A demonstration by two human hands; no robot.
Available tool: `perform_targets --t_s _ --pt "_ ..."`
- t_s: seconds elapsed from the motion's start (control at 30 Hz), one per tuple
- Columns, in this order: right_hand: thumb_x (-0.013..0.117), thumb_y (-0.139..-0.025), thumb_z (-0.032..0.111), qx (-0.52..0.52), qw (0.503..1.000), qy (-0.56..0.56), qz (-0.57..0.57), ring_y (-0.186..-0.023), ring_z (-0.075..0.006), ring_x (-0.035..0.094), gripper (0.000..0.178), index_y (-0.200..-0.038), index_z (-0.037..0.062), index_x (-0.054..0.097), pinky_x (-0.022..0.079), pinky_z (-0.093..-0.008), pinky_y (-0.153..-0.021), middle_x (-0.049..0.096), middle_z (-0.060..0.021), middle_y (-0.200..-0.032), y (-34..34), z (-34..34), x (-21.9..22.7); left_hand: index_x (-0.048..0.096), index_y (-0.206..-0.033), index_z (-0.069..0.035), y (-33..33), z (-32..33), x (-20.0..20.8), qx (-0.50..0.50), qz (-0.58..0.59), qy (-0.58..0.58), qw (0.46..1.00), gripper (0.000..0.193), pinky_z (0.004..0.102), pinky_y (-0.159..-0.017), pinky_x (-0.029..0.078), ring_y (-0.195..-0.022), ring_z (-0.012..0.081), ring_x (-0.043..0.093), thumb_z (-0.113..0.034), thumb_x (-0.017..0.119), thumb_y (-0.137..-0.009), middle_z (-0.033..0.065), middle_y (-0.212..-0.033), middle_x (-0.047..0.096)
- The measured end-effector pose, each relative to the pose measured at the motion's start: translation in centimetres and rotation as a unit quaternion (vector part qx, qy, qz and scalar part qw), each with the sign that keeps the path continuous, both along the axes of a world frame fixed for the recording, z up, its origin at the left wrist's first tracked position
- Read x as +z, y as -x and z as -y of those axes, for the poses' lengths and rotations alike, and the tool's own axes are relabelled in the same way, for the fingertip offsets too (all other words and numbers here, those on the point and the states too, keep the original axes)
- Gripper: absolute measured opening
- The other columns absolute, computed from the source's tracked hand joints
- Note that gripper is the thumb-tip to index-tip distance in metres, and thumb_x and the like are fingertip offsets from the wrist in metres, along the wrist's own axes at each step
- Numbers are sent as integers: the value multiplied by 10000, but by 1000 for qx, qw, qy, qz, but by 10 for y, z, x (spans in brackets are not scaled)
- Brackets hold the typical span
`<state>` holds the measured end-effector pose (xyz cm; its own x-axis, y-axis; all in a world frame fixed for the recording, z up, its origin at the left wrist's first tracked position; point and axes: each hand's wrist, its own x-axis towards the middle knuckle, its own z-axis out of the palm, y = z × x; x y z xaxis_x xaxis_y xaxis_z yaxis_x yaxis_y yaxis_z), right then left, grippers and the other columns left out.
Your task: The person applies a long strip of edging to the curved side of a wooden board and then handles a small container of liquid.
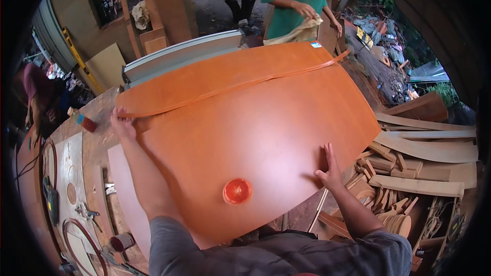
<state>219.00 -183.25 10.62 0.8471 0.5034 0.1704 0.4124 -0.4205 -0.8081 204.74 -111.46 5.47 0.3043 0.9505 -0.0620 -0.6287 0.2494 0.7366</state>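
A large orange-brown wood-look panel (pixel 266 117) lies flat in front of me. A long thin orange strip (pixel 245 83) runs across its far part, its right end jutting past the panel's edge. At the panel's left edge, my left hand (pixel 124 124) has its fingers closed around the strip's left end. My right hand (pixel 330 169) is held at the right near edge with fingers stretched and thumb apart, holding nothing; whether it touches the panel I cannot tell. A round shallow dish (pixel 238 191), red-orange inside, rests on the panel's near part.
Across the panel a person in a green shirt (pixel 296 15) holds a tan cloth (pixel 299 31). A bottle (pixel 85 121), a dark red can (pixel 121 242) and a clamp (pixel 84 210) lie left. Wood offcuts (pixel 394 174) are heaped right. Another person (pixel 38 92) bends at far left.
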Motion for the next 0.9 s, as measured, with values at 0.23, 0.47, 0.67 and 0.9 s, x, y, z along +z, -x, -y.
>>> perform_targets --t_s 0.23,0.47,0.67,0.9 --pt "754 -660 93 -13 1000 -16 -12 -1412 -297 211 1053 -1481 24 98 172 -387 -1140 222 -224 -1509 42 -15 -4 452 -1248 -100 1 2 4 33 16 -9 999 474 357 -896 383 -1053 176 515 -243 646 -841 55 -1119 556" --pt "719 -682 75 -2 999 -51 11 -1405 -303 226 1005 -1480 26 111 175 -398 -1141 235 -229 -1502 52 -29 -14 475 -1196 -56 14 -5 4 66 -122 -19 990 532 298 -728 458 -915 138 555 -152 766 -761 60 -1046 561" --pt "746 -727 186 3 996 -85 20 -1391 -320 255 979 -1472 7 137 193 -407 -1135 264 -244 -1481 57 -24 -16 514 -1094 -21 37 14 23 7 -283 -56 958 468 232 -503 473 -684 132 581 -131 795 -737 92 -910 602" --pt "724 -778 353 17 993 -117 16 -1375 -329 272 951 -1463 5 163 210 -421 -1126 282 -251 -1459 73 -34 -14 594 -866 -59 119 44 33 -73 -358 -98 926 135 226 -500 490 -568 93 568 -145 695 -840 10 -689 592"
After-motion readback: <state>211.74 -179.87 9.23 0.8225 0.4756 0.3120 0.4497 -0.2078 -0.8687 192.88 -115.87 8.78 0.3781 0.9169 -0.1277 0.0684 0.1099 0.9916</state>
